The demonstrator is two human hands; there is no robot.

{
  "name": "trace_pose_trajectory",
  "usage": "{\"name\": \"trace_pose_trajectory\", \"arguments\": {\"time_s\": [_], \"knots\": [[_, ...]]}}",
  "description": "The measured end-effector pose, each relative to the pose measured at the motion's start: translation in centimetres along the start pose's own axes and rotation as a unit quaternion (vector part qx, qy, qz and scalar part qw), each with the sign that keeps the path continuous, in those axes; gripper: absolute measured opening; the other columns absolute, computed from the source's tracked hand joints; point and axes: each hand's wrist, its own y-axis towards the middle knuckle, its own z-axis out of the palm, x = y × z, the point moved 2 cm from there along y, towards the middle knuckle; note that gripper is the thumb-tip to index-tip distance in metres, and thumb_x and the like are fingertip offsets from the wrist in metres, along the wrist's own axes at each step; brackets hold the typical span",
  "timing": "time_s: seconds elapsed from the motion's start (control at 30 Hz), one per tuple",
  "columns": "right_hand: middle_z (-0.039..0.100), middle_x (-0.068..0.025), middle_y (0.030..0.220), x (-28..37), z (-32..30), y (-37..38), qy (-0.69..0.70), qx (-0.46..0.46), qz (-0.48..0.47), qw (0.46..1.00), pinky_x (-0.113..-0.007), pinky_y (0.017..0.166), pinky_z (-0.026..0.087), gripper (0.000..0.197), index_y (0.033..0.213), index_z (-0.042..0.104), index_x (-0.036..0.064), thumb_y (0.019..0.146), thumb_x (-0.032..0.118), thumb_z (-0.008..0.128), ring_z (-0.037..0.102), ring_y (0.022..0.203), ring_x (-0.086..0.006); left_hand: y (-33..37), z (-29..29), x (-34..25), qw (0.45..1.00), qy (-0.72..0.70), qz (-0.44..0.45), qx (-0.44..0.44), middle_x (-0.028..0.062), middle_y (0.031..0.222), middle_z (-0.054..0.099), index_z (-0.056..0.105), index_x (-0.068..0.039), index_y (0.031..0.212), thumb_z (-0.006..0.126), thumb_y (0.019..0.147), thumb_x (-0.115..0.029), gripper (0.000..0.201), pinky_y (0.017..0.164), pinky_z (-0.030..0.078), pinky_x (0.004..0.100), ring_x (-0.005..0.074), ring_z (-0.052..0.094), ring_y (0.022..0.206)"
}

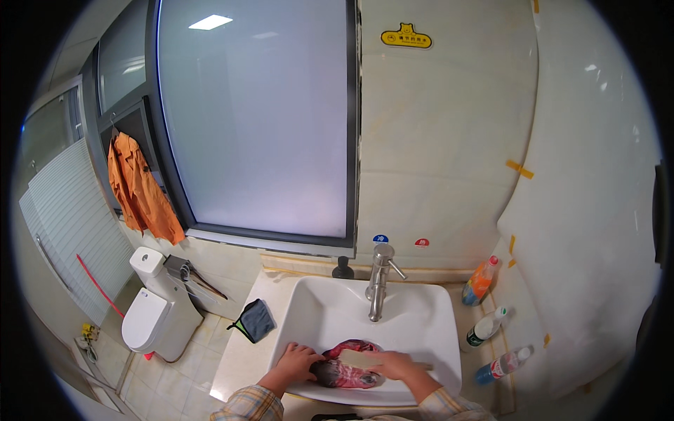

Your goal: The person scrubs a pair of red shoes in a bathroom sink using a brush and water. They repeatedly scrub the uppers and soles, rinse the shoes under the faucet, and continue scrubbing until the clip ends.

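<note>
In the white sink (428,323) lies a crumpled, wet-looking red and dark grey patterned item (347,377), perhaps cloth; its exact kind is unclear. My left hand (300,363) curls its fingers over the item's left end, at the left side of the basin. My right hand (395,365) grips a pale, flat scrubbing brush (357,360), whose head lies across the item. The brush's handle sticks out to the right past my hand. Its underside is hidden. Above the basin stands a metal faucet (379,281) with a side lever; no running water can be made out.
A grey cloth with green trim (255,321) lies on the counter left of the sink. Three bottles, orange (480,282), clear with a dark label (486,328) and blue (503,365), line the right side. A dark bottle (342,268) stands behind. A toilet (158,316) is at left.
</note>
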Motion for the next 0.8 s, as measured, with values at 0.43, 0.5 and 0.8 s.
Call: {"name": "trace_pose_trajectory", "arguments": {"time_s": [0.43,0.5,0.8], "knots": [[0.062,-0.0047,0.110,-5.0,-1.2,-2.1,-0.042,0.069,0.032,0.996,-0.039,0.079,0.048,0.049,0.125,0.048,0.0418,0.079,0.042,0.062,0.061,0.096,-0.0270,0.2,0.5,0.3,1.000,0.016,0.001,0.016,0.0025,0.107,0.059,0.059,-0.025,0.115,0.075,0.059,-0.037,0.059,0.099,0.023,0.0500,0.0213,0.047,0.113],[0.063,-0.0046,0.110,-3.5,-0.7,-1.7,-0.011,0.007,-0.001,1.000,-0.039,0.078,0.048,0.049,0.126,0.047,0.0418,0.079,0.042,0.062,0.061,0.096,-0.0266,0.1,0.5,0.3,1.000,0.012,0.001,0.020,0.0026,0.108,0.058,0.058,-0.025,0.116,0.075,0.059,-0.037,0.060,0.099,0.023,0.0511,0.0213,0.047,0.114],[0.063,-0.0045,0.107,0.0,2.7,-1.1,-0.047,0.082,-0.023,0.995,-0.037,0.078,0.048,0.052,0.128,0.041,0.0480,0.080,0.042,0.060,0.061,0.096,-0.0261,-0.5,0.4,0.2,1.000,0.023,0.004,-0.004,0.0031,0.108,0.058,0.059,-0.026,0.115,0.075,0.059,-0.038,0.060,0.100,0.023,0.0511,0.0218,0.047,0.113]]}}
